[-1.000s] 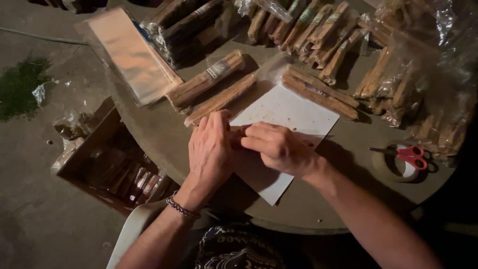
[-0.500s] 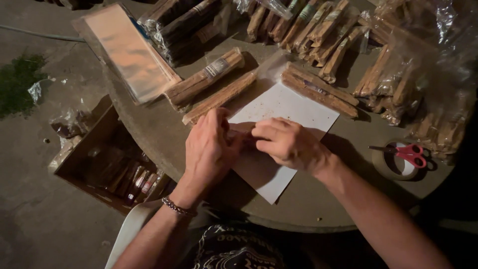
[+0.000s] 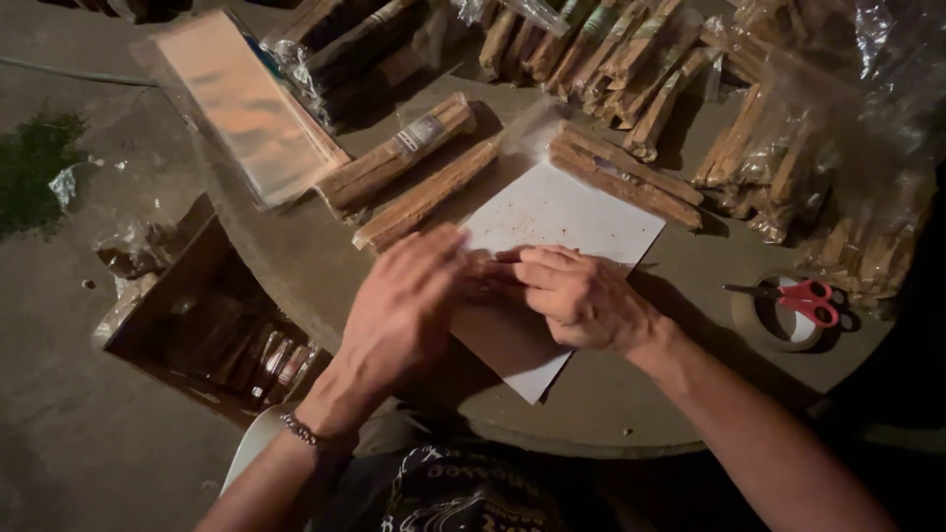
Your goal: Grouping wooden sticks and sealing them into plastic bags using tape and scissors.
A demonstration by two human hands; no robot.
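Observation:
My left hand (image 3: 399, 310) and my right hand (image 3: 581, 296) meet over a white paper sheet (image 3: 567, 212) on a round table (image 3: 296, 251). Between the fingers of both hands lies a brown stick bundle (image 3: 483, 276), mostly hidden by them. Brown crumbs speckle the paper. Just beyond the paper lie a loose stick bundle (image 3: 424, 197), a banded stick bundle (image 3: 399, 153) and another pair of sticks (image 3: 626, 175). A bracelet circles my left wrist.
A stack of clear plastic bags (image 3: 246, 103) lies at the table's left. Several bagged stick bundles (image 3: 611, 49) crowd the far side and right. Red-handled scissors (image 3: 793, 296) rest on a tape roll (image 3: 774, 320). An open cardboard box (image 3: 212, 325) sits on the floor.
Both hands stay together over the paper; the left hand has shifted slightly and its fingers blur with motion against the bundle. The view has tilted a little.

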